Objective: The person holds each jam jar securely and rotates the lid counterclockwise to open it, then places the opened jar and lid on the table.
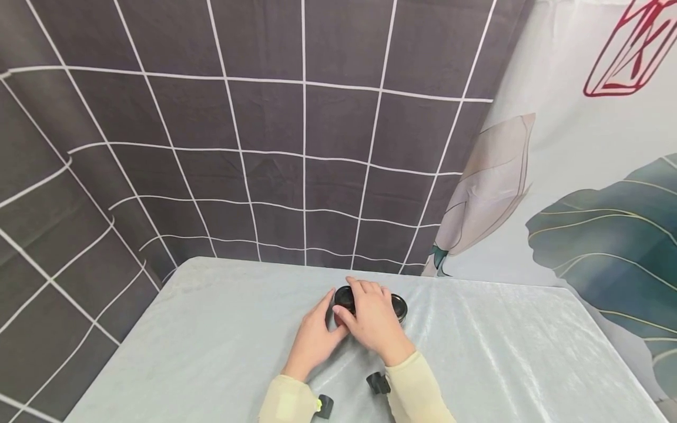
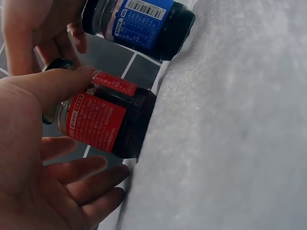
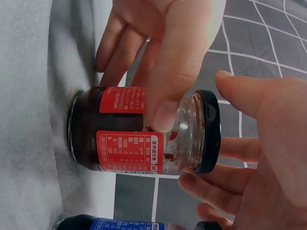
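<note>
A glass jar with a red label (image 3: 129,151), dark contents and a black lid (image 1: 344,298) stands upright on the cloth-covered table. My left hand (image 1: 314,338) is spread around its side. The thumb (image 2: 64,85) lies across the label, while the loosely bent fingers appear apart from the glass in the left wrist view. Over the lid, my right hand (image 1: 375,320) reaches with thumb and fingers parted; in the right wrist view the thumb stays clear of the lid and fingertips are near its edge. A blue-labelled jar (image 2: 144,21) stands to the right, partly hidden by my right hand.
Pale velvety cloth covers the table (image 1: 211,341). Behind it and at the left hangs a dark curtain (image 1: 264,129) with a white grid. A white curtain with large leaf patterns (image 1: 608,229) hangs at the right. Black devices (image 1: 378,383) are strapped at both wrists.
</note>
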`<state>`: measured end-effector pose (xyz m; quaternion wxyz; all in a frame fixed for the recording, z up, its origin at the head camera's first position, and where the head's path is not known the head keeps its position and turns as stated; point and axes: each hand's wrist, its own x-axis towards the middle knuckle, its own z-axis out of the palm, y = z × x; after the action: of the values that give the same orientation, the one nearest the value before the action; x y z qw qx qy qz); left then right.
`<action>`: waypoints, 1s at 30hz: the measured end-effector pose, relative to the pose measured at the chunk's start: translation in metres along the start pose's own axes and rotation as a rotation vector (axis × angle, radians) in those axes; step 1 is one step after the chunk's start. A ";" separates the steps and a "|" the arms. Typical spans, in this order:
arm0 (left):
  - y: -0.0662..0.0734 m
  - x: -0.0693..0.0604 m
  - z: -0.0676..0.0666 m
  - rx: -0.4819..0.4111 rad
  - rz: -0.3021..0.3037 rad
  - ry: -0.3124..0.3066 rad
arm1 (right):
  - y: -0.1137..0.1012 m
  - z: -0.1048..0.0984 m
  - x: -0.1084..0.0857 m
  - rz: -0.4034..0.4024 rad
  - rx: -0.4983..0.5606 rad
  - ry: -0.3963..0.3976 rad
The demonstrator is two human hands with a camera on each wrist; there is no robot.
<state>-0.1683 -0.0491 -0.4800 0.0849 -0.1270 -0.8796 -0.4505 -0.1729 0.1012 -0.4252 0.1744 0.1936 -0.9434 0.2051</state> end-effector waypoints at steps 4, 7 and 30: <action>0.000 0.000 0.002 0.002 0.013 0.008 | -0.001 0.000 0.002 -0.003 -0.007 -0.002; 0.000 0.002 0.003 0.003 0.007 0.005 | -0.003 0.000 0.002 0.006 -0.016 -0.010; 0.000 0.002 0.009 -0.008 -0.029 0.037 | -0.003 0.006 0.003 -0.018 -0.044 -0.005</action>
<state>-0.1707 -0.0417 -0.4845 0.0943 -0.1062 -0.8779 -0.4573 -0.1757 0.0950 -0.4283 0.1781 0.1987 -0.9464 0.1821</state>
